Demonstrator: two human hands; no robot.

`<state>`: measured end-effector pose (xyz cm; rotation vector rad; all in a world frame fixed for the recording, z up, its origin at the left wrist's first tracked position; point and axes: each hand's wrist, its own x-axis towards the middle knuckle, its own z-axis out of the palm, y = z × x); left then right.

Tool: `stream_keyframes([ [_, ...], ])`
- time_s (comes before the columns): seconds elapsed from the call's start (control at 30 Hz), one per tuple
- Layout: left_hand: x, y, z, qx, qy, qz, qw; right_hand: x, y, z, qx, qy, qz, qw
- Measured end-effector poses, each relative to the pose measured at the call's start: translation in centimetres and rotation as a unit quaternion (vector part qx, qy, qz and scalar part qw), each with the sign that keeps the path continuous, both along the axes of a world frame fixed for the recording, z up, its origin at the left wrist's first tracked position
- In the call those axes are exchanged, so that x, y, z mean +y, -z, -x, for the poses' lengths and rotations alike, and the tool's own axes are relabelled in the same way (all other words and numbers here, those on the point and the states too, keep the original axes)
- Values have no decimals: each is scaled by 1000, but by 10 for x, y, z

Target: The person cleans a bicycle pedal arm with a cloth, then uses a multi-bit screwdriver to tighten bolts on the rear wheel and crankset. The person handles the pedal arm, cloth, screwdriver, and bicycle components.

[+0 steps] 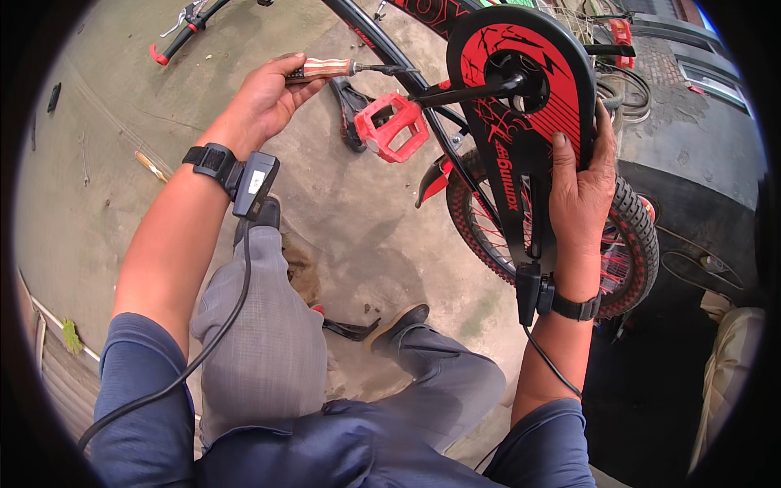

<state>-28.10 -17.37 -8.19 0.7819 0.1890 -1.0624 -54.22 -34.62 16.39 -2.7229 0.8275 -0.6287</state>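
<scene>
My left hand (264, 102) is closed around the red-and-white striped handle of a screwdriver (329, 70). Its dark shaft points right, toward the black frame tube of a bicycle; whether the tip touches the tube I cannot tell. My right hand (582, 183) grips the right edge of the bicycle's black-and-red chain guard (521, 150), thumb on its face and fingers partly hidden behind. In front of the guard, a black crank arm (468, 93) runs left to a red pedal (374, 118). Below the guard is the knobbly-tyred wheel (639, 232), partly covered by my right forearm.
A handlebar grip (185, 39) reaches in at the upper left. On the concrete floor lie a wrench (84, 154), a light-handled tool (151, 167) and a curved black piece (350, 328) between my feet. Coiled black hose (639, 98) and a dark box (691, 175) stand right.
</scene>
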Motion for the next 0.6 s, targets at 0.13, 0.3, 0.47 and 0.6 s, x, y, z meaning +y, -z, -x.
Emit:
stream_keyframes([
  [0.13,-20,16,18,53,41,41,997,-1,6,0,-60,5,-84,995],
  [0.3,-35,24,35,80,47,58,994,-2,7,2,-55,15,-78,995],
  [0.47,-42,30,41,101,75,84,989,-2,9,5,-48,9,-48,998],
  [0.6,-46,40,41,107,59,107,987,-3,9,10,-71,16,-87,994],
])
